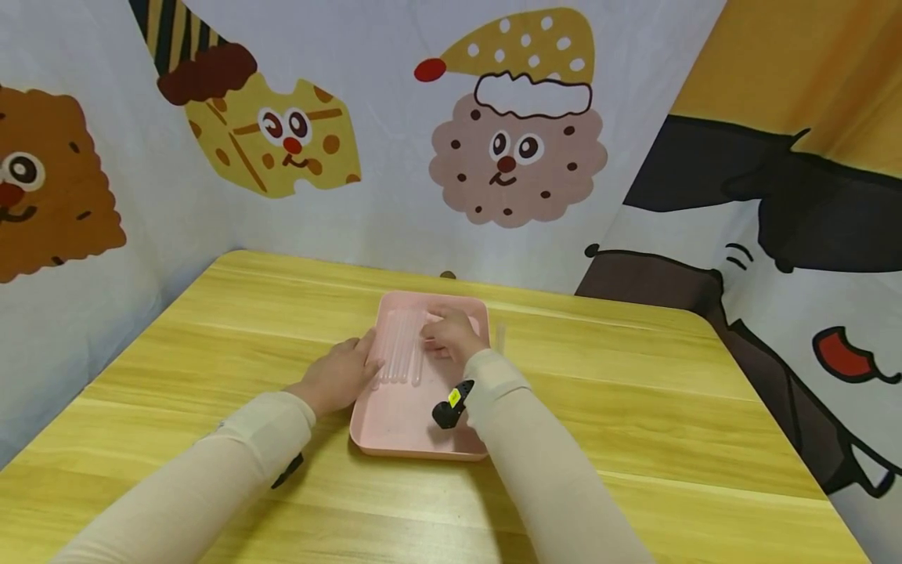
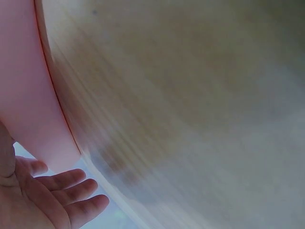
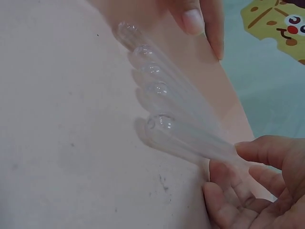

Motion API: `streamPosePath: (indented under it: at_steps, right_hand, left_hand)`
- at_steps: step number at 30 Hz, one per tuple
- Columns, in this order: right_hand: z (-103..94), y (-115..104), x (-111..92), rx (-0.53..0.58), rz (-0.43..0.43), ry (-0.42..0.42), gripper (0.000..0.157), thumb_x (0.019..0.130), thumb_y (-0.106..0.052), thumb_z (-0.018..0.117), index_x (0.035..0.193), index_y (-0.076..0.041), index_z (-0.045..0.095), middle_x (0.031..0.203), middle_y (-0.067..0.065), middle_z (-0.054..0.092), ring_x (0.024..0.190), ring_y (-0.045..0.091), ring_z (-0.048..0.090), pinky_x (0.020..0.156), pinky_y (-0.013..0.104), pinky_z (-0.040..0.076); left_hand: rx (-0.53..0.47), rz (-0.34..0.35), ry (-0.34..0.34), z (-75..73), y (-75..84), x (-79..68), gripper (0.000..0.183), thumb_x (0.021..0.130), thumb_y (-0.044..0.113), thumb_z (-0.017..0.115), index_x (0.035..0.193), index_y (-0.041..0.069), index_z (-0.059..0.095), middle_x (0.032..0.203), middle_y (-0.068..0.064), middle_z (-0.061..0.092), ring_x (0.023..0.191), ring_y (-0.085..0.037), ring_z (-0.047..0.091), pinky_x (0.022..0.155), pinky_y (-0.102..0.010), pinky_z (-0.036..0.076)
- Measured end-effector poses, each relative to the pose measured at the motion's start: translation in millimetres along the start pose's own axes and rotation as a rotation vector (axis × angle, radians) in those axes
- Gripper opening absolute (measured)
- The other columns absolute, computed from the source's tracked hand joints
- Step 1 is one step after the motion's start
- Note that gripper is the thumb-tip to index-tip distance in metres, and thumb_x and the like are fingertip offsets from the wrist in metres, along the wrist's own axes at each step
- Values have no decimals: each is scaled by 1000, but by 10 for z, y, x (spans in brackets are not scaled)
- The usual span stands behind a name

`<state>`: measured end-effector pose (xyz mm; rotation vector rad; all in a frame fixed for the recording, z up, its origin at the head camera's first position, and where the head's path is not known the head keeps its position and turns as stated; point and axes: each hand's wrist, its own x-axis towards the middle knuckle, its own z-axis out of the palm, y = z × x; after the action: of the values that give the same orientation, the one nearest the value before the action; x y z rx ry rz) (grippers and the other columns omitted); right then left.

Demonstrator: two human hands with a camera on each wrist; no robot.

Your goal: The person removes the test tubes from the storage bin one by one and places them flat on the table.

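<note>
Five clear tubes [image 1: 397, 348] with rounded ends can be counted in the head view, lying roughly side by side in the upper left part of one pink tray [image 1: 402, 427], ends toward the person. One more clear strip [image 1: 501, 337], tube-like but too faint to be sure of, lies on the wooden table [image 1: 648, 407] just beyond the tray's right side. Of the two hands, the left hand [image 1: 337, 377] is at the tray's left wall with its thumb over the rim, and the right hand [image 1: 453, 333] reaches inside, its fingers bent at the far part of the rightmost tube. A black device [image 1: 445, 415] at the right wrist bears one yellow label [image 1: 454, 398], its marking too small to read. Four printed figures show on the cloth [image 1: 395, 227] behind: a square biscuit, a cheese wedge, a round biscuit in a spotted hat and a large animal. From the left wrist, the left hand's fingers reach out along the tray's outer wall, the outer three separated and fairly straight. From the right wrist, five domed ends stand in a slanting row on the tray's floor, among small dark specks [image 3: 163, 183]; the right hand pinches the nearest tube [image 3: 186, 136], and at the top the left hand's thumb lies inside the wall, gripping it.
</note>
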<state>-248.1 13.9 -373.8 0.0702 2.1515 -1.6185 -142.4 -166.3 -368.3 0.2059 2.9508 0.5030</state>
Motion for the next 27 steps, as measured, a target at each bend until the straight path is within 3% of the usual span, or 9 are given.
streamPosePath:
  at_steps: [8, 14, 21, 27]
  right_hand:
    - [-64, -74, -57, -8, -28, 12, 63, 87, -1, 62, 146, -17, 45, 123, 10, 62, 74, 19, 62, 61, 28, 52]
    - [-98, -165, -122, -56, -46, 9, 62, 89, -5, 63, 146, -19, 45, 127, 9, 61, 89, 21, 67, 72, 32, 56]
    - [-172, -219, -191, 17, -31, 17, 62, 88, -1, 65, 144, -20, 48, 121, 15, 64, 85, 22, 67, 71, 35, 58]
    - [-256, -262, -269, 35, -75, 28, 60, 88, -1, 63, 143, -20, 48, 120, 16, 64, 85, 23, 67, 78, 39, 57]
  left_hand:
    - [-5, 0, -8, 0, 3, 4, 61, 104, 31, 40, 151, -3, 21, 138, -35, 42, 126, -47, 45, 96, -58, 44]
    - [2, 12, -9, -2, -9, -5, 61, 105, 31, 38, 151, -5, 21, 138, -36, 41, 126, -49, 44, 96, -58, 44]
    - [-22, -2, -15, 5, -2, 7, 61, 105, 31, 37, 152, -3, 18, 141, -36, 38, 128, -49, 41, 98, -59, 42]
    - [-34, -12, -22, 18, -1, 20, 62, 105, 31, 36, 152, -2, 16, 142, -36, 37, 129, -49, 41, 99, -60, 41]
